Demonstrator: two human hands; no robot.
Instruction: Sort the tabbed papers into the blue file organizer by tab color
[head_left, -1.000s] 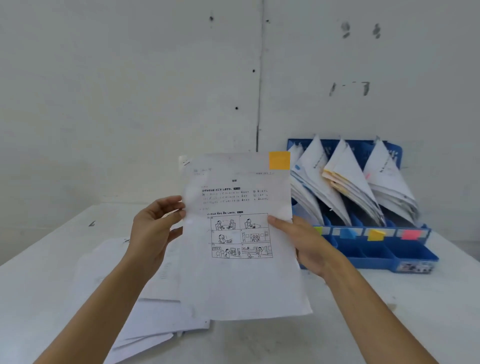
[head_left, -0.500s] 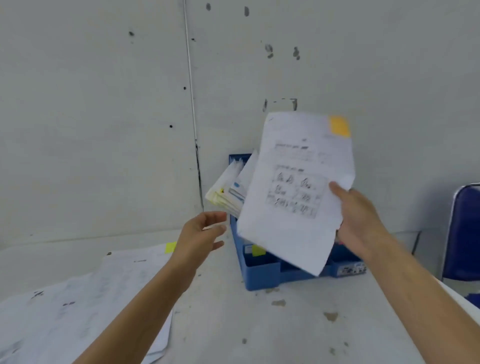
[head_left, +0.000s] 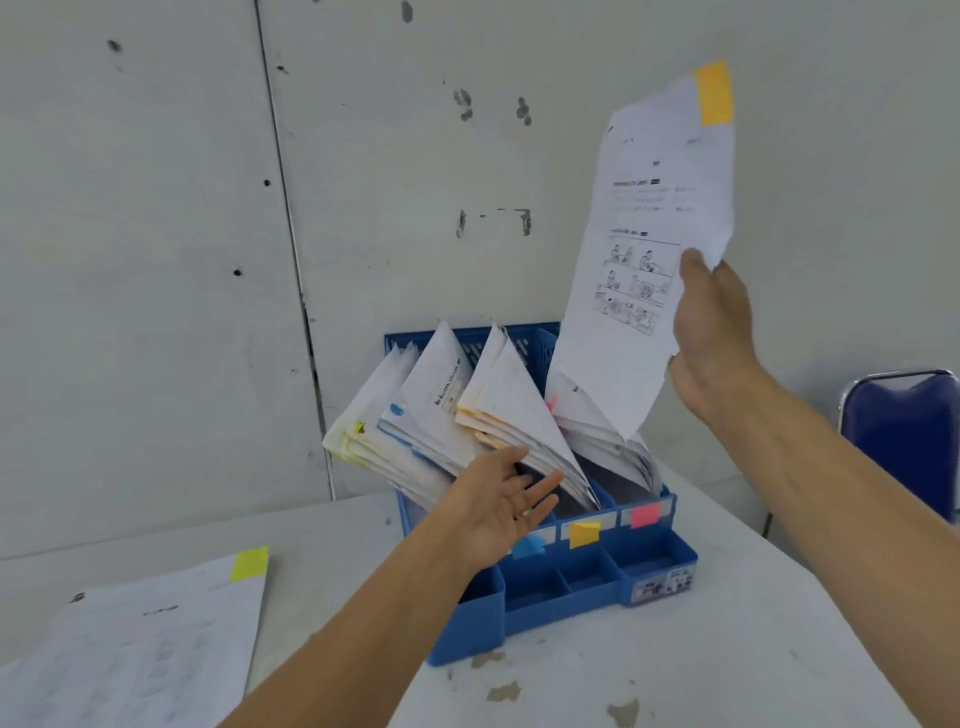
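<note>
Where the loose pile of papers lies at the far left of the white table, its top sheet carries a yellow-green tab at the upper corner. Next comes my left hand — fingers straight and spread, holding nothing, reaching to the lower edge of the orange-tabbed bundle. Whether it touches the paper I cannot tell. That bundle leans in the blue file organizer, which stands on the table near the wall with four bundles of filed sheets tilted to the left. Along its front rail sit a blue label, an orange label and a pink label, each before its own slot. Over the pink slot hangs the sheet I hold up in the air, with its orange tab at the top right corner and its lowest corner in front of that slot's papers. My right hand pinches its right edge, thumb on the printed face. At the far right stands a blue chair.
</note>
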